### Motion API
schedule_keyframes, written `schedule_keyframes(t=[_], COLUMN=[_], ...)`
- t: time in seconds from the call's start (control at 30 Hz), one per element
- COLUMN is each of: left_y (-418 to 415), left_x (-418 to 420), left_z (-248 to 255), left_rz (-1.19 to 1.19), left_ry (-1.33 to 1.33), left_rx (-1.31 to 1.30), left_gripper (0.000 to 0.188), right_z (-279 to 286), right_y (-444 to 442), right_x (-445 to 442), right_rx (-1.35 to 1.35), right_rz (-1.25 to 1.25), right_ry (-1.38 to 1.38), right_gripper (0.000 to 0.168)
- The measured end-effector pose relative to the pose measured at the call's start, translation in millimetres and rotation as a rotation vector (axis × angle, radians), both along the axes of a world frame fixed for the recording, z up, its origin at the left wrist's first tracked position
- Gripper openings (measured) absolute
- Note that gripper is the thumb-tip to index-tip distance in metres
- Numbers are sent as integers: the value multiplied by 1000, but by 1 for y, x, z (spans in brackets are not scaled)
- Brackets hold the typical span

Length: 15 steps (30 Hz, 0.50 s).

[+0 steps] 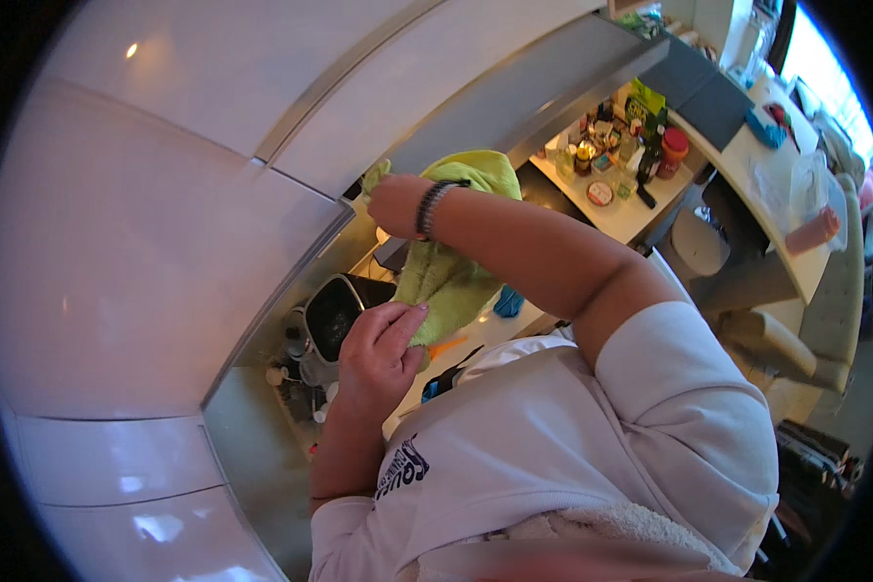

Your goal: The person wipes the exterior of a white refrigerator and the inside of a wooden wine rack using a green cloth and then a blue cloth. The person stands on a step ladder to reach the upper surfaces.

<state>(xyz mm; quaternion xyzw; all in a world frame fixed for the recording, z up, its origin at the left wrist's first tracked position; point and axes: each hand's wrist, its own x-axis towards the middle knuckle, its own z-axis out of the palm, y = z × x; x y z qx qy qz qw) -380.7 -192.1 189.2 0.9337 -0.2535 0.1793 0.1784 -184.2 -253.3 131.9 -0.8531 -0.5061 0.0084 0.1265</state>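
A yellow-green cloth [451,276] hangs stretched between my two hands. My left hand [382,342] pinches its lower edge between thumb and fingers. Higher up, my right hand [399,206] is closed on the same cloth, and a small tuft pokes out beyond the knuckles near the underside of the white wall cabinet [153,254]. A dark bracelet circles the right wrist. Just left of the cloth stands a black, open-topped appliance or bin [335,316] on the counter. Behind the cloth, a blue cloth [509,302] and an orange item [447,345] lie on the worktop.
A grey range hood [524,94] juts out above the dark hob [545,193]. Several bottles and jars crowd the far counter [629,227], among them a red-lidded jar [673,145]. Beyond are a curved white counter [807,273], a pink bottle [815,231] and a beige seat [764,342].
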Motion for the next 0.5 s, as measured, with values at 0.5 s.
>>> schedule_keyframes(t=[0.5], left_y=[20], left_x=[37], left_z=[10], left_rz=[-161], left_ry=[-142], left_rx=[-206], left_gripper=[41], right_z=[60], right_y=[-169], right_x=[38], right_rx=[726], right_rz=[-246], right_ry=[808], right_gripper=[43])
